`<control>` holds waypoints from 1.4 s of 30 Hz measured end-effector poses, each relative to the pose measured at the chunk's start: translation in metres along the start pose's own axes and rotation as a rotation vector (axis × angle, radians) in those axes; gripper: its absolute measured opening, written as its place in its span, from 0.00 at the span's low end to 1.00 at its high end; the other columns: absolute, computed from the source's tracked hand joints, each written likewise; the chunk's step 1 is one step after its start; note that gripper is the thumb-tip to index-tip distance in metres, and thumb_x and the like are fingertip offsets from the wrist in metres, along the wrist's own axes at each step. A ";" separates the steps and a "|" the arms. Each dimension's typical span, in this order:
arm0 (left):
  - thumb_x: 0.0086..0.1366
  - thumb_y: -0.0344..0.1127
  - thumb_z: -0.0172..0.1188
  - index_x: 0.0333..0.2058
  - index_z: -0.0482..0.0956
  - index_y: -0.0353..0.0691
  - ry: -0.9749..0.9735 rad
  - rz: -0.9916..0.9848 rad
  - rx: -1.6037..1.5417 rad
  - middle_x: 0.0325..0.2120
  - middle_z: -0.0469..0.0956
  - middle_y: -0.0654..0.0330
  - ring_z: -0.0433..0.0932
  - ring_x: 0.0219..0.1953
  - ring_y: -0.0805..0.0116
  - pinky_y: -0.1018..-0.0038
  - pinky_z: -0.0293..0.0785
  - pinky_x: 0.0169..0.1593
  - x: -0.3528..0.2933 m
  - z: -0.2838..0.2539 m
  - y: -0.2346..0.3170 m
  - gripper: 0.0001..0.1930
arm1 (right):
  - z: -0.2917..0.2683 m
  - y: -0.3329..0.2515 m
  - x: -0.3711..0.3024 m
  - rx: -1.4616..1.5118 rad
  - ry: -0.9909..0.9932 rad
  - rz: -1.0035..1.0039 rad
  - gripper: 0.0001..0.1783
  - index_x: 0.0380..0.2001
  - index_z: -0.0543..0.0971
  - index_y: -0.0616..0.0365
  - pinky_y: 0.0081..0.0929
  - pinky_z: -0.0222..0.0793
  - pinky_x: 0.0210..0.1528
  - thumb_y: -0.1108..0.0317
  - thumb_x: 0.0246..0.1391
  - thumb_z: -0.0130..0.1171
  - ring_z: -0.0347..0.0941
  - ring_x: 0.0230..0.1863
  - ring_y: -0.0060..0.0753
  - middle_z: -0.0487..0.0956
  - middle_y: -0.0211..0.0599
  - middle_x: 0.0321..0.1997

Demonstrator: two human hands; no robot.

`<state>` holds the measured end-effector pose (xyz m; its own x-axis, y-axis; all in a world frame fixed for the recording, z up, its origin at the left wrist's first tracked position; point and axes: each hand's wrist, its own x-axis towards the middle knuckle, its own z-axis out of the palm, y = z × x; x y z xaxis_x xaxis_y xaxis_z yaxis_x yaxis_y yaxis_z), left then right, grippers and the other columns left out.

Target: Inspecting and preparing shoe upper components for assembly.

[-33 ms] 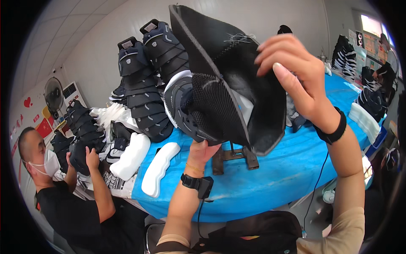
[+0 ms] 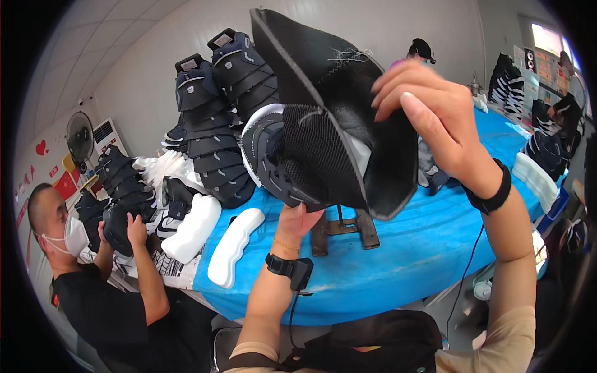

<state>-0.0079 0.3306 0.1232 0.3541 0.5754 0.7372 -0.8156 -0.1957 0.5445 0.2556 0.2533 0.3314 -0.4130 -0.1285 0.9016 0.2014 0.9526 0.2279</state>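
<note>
A black shoe upper [image 2: 305, 143] with ribbed mesh is held up in front of me, its opening facing right and loose white threads [image 2: 351, 57] on its inner face. Something pale shows deep inside. From below, my left hand [image 2: 297, 222] grips the upper; part of its fingers is hidden behind it. Beside the raised right edge of the opening is my right hand [image 2: 432, 109], fingers curved and thumb apart, with nothing visible in it. Whether its fingertips touch the upper I cannot tell. Beneath stands a brown metal stand [image 2: 345, 231] on the table.
Tall stacks of dark shoe uppers [image 2: 211, 133] rise at the back left. White foot-shaped forms [image 2: 235, 248] lie on the blue table cover [image 2: 311, 280]. At the left, a masked co-worker [image 2: 112, 292] holds a dark upper. More uppers [image 2: 547, 152] sit at the far right.
The lower right edge of the upper has risen slightly, and my right hand has shifted a little to the left. A black-capped head shows more behind it.
</note>
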 end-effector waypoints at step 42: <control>0.60 0.34 0.61 0.54 0.66 0.39 0.473 0.122 0.366 0.51 0.69 0.62 0.69 0.52 0.69 0.71 0.64 0.57 0.022 -0.003 -0.037 0.24 | 0.106 0.100 -0.012 -0.018 -0.670 0.615 0.15 0.35 0.78 0.65 0.29 0.70 0.38 0.69 0.45 0.49 0.76 0.37 0.41 0.78 0.48 0.36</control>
<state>0.0289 0.3528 0.1184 -0.0420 0.8053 0.5913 -0.5978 -0.4944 0.6310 0.1865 0.3790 0.3045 -0.6568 0.5937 0.4650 0.5684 0.7949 -0.2120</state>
